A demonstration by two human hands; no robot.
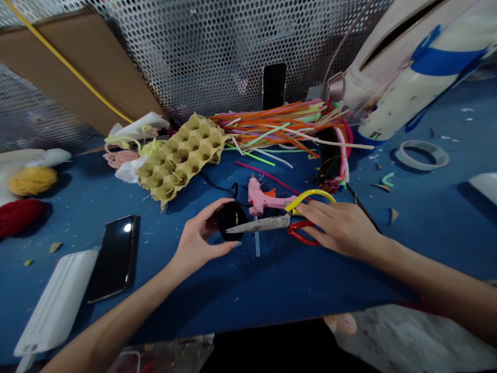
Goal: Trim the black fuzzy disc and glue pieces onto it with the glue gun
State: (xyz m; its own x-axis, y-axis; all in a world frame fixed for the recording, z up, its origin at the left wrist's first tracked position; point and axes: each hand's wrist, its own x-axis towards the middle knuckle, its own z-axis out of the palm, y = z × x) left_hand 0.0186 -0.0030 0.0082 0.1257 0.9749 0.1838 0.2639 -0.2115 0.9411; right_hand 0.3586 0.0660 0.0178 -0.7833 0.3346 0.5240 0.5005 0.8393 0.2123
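Note:
My left hand [202,235] is curled around a small black fuzzy roundish piece [230,216], whose exact kind I cannot make out. A pale yellowish spot shows on its side. In my right hand [341,228] are scissors [267,224] with one yellow and one red handle loop. The scissors' blades look closed, and their tip lies over the black piece's front. Just behind the blades lies a pink glue gun [262,197] with an orange trigger; its clear glue stick [257,244] points toward me.
An egg carton [186,153] sits behind my left hand, beside a heap of colourful pipe cleaners [272,124]. Tape roll [422,155] and bottle [415,88] stand right. Phone [113,259], white power bank [58,300] and red bundle [21,216] lie left. Perforated metal [217,52] rises behind.

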